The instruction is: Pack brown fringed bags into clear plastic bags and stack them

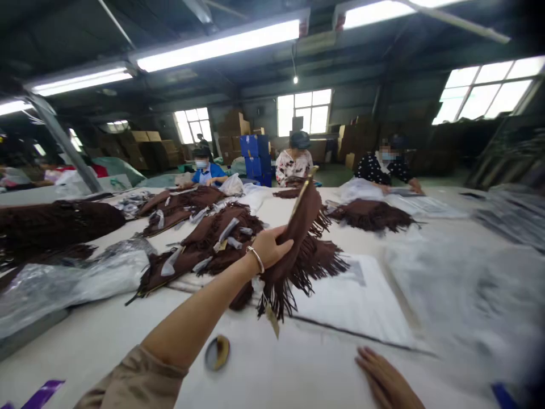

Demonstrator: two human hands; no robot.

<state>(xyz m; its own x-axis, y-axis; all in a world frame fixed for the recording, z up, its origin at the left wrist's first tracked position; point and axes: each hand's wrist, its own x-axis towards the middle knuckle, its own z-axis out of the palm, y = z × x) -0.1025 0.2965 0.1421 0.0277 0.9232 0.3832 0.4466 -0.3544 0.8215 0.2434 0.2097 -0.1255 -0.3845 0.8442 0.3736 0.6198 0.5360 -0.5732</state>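
1. Through the head camera, I see my left hand (269, 253) clamped on a brown fringed piece (293, 241), its thumb lying across the near face.
2. I have that piece raised above the middle of the tabletop (264, 380), tilted, with its upper end leaning away to the right.
3. Its colour is a deep, reddish brown, and its surface looks soft and matt to me.
4. A narrow gold-coloured edge (300, 197) runs along its upper left side; I cannot tell whether that is a zip.
5. Long, thin fringe (279, 295) hangs from its lower end in loose, uneven strands, somewhat blurred in my view.
6. More fringe fans out to the right, and I cannot tell whether it belongs to this piece or another one behind it.
7. A small tan tag (272, 322) dangles just below the strands, its print too blurred for me to read.
8. My right hand (385, 378) is partly cut off by the lower border; its fingers are stretched out side by side, low over the tabletop, well apart from the piece.
9. Beyond my left arm lies a heap of similar brown pieces (213, 241) with pale wrappings among them.
10. Near my left forearm sits a dark round object (210, 357) with a yellowish patch.
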